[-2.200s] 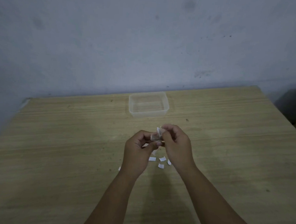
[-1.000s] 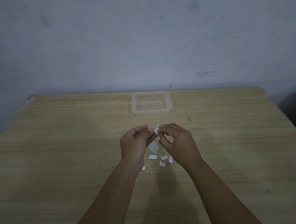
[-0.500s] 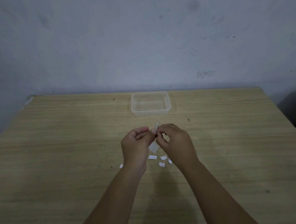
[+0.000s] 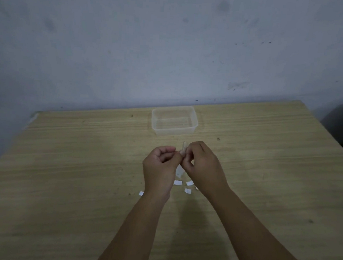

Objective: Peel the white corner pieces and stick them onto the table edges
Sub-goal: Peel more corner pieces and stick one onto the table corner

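Both hands pinch one piece (image 4: 183, 149) between them above mid-desk (image 4: 83, 164): left hand (image 4: 160, 169), right hand (image 4: 202, 166). Piece appears upright, long axis vertical; view dim. Desk edges lie well apart on either side; neither hand clearly nearer.

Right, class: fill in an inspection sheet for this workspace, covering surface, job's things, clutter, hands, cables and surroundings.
Surface: wooden table, scuffed.
Job's things: white corner piece pinched between both hands above the table; clear plastic container behind, looks empty.
Clutter: small white paper scraps on the table under the hands.
Hands: left hand and right hand share a grip on the piece.
Cables: nothing seen.
Surroundings: stained wall.
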